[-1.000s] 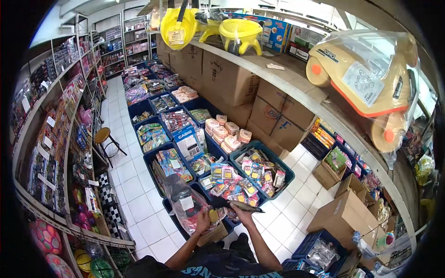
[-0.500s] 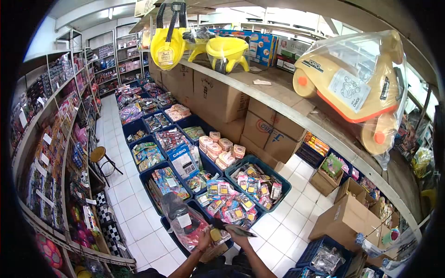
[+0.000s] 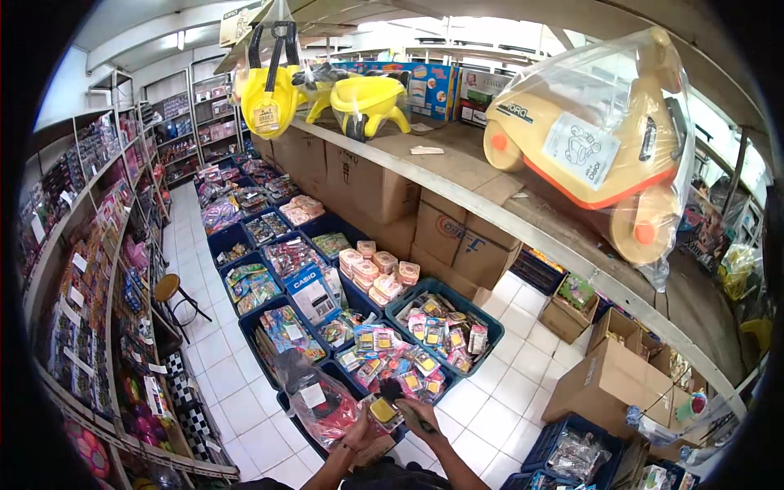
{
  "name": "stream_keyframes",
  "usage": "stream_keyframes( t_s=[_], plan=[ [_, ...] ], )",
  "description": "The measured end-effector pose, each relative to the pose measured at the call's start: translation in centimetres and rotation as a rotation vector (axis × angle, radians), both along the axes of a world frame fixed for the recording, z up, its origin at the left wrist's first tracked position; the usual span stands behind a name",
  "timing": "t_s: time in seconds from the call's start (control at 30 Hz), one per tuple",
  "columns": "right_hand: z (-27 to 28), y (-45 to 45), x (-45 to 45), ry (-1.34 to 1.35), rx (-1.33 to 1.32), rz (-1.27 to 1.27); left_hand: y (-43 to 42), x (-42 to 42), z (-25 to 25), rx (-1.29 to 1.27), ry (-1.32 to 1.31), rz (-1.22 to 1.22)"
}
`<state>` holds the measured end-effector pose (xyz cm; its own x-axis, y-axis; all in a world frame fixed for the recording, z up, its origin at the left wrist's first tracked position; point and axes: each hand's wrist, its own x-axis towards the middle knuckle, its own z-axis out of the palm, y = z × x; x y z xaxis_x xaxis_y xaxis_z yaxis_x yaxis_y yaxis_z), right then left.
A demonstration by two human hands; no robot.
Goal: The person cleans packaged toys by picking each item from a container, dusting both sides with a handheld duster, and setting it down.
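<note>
My left hand (image 3: 357,433) is closed on the edge of a small blister pack (image 3: 383,411) with a yellow square item inside. In my right hand (image 3: 419,416) is a brush (image 3: 392,389), its dark bristles close to the pack's top edge; whether they touch it I cannot tell. A clear plastic bag (image 3: 322,412) with red and dark contents and a white label lies left of my left hand. Just beyond both hands, a blue crate (image 3: 449,390) holds many similar packs with yellow squares.
More filled crates run ahead along the tiled floor (image 3: 245,400), one with a Casio box (image 3: 314,294). A shelf (image 3: 457,180) bearing a plastic-wrapped ride-on toy (image 3: 588,155) overhangs the right. A stool (image 3: 167,288) stands by the left shelves; cartons (image 3: 608,384) sit at right.
The brush has swung from pointing rightward to bristles over the pack. My right hand moved slightly, and the pack now faces up more plainly. The whole view has shifted a little.
</note>
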<state>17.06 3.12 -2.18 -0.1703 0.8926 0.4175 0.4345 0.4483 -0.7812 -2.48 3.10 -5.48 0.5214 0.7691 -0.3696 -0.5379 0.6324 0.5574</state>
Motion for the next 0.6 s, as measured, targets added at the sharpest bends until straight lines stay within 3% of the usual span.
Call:
stream_keyframes(
  t_s=[0.13,0.17,0.27,0.33,0.4,0.43,0.53,0.57,0.6],
  plan=[
    [1.1,-0.8,0.8,0.119,0.052,0.078,1.0,1.6,-5.8,0.081,0.102,0.033],
    [1.4,-1.1,1.0,0.252,-0.370,0.008,0.8,1.7,-6.2,0.056,0.146,0.080],
    [-1.3,0.2,3.5,0.118,0.035,-0.054,0.1,2.6,-2.7,0.044,0.321,0.166],
    [-0.5,0.5,4.6,0.233,-0.033,-0.130,-0.6,3.3,-0.7,0.120,0.508,0.148],
    [1.1,0.2,5.7,0.137,0.038,-0.233,-0.6,4.0,-2.7,0.288,0.500,0.115],
    [0.0,0.6,6.5,-0.049,0.065,-0.210,-0.8,4.5,-3.1,0.318,0.472,0.098],
    [0.8,-1.1,6.5,0.068,-0.167,-0.020,-1.3,5.3,-3.7,0.358,0.464,0.139],
    [4.9,-2.3,6.2,0.154,-0.114,0.081,-1.7,5.7,-3.7,0.367,0.482,0.190],
    [2.2,-1.7,5.5,0.120,-0.097,0.082,-1.9,6.2,-3.6,0.377,0.497,0.241]
  ],
)
